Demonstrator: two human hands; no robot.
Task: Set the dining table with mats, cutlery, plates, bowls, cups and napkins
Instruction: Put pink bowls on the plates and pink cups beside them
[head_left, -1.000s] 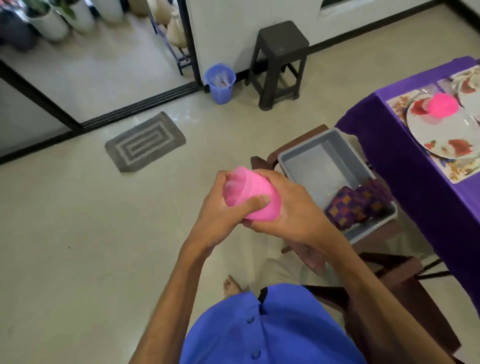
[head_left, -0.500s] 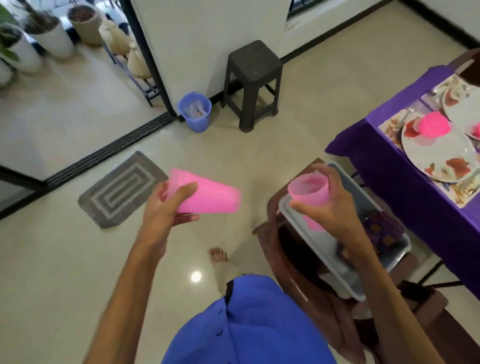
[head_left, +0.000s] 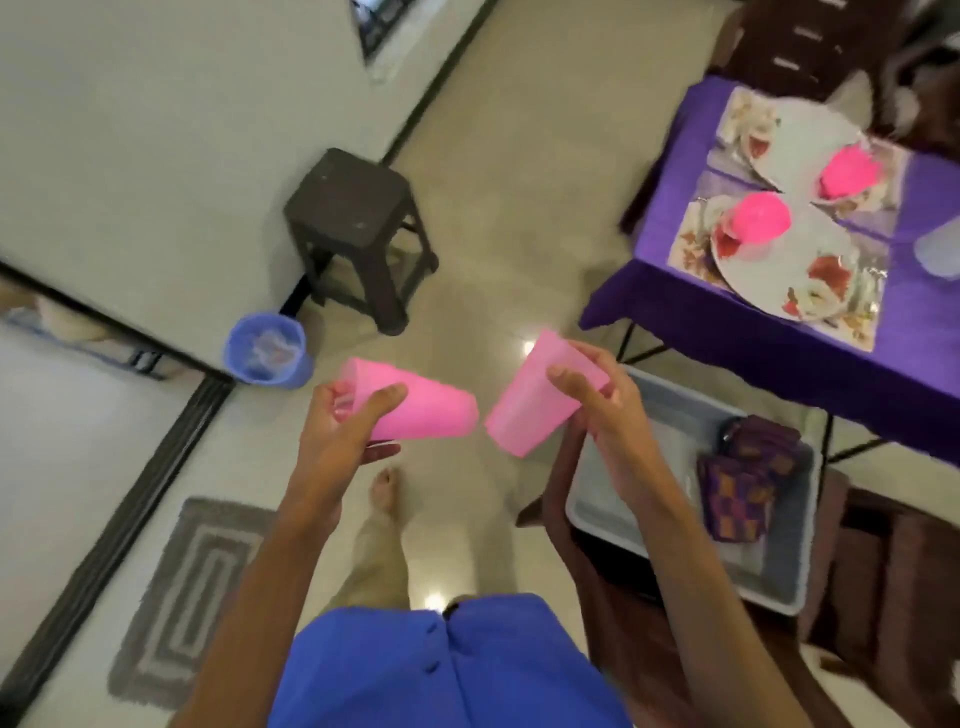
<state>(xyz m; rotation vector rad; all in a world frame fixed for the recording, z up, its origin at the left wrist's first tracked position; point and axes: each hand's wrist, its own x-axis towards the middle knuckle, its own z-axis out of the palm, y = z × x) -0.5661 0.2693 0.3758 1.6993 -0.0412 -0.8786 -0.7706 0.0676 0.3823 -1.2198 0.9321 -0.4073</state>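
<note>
A cup (head_left: 415, 408) gripped in the left hand (head_left: 345, 434) and another (head_left: 535, 402) in the right hand (head_left: 605, 415), mats, plates (head_left: 795, 275) and bowls (head_left: 759, 217) already dress the surface (head_left: 779, 353) beyond the right hand, napkins (head_left: 740, 488) wait below it.

Pale jug (head_left: 943, 249) — edge-cropped, blurred

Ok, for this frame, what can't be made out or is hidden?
- Head view, motion blur: cutlery beside the plates cannot be told.
- Pale object on the table: cut by the right edge.
- Left cup: mouth hidden by left hand.
- Tub: near part hidden by right hand and arm.
</note>
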